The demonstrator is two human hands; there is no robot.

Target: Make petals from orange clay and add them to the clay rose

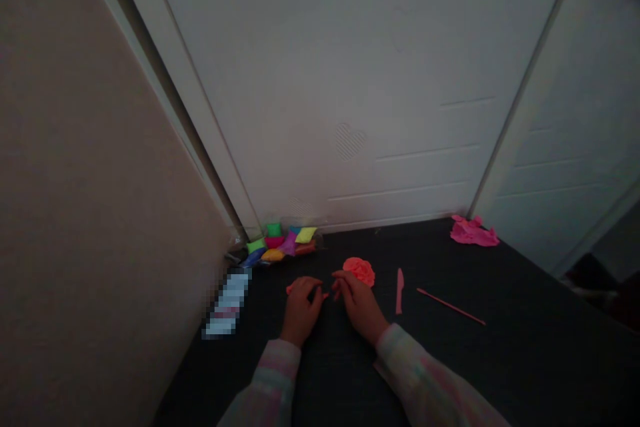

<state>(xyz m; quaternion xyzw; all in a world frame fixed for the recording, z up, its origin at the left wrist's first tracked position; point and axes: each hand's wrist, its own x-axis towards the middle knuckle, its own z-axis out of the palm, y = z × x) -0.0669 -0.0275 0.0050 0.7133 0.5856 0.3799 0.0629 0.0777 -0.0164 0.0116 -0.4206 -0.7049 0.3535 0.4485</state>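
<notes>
My left hand [303,307] rests low over the dark table, its fingers curled over a coral clay piece [325,295]. Ends of that clay poke out on both sides of the hand; its middle is hidden. To the right, my right hand [361,307] has its fingers stretched toward the left hand, slightly apart, with nothing visible in them. Just behind the right fingers lies a rumpled, rounded lump of coral clay [361,269], partly covered by that hand. A pink plastic knife [399,292] and a thin pink stick [451,307] lie farther right.
A clear bag of several colourful clay packets [273,255] lies at the back left against the white panel [350,80]. Bright pink clay [474,232] sits at the back right edge. A blurred-out pale strip [227,307] is on the left, beside the wall [100,213].
</notes>
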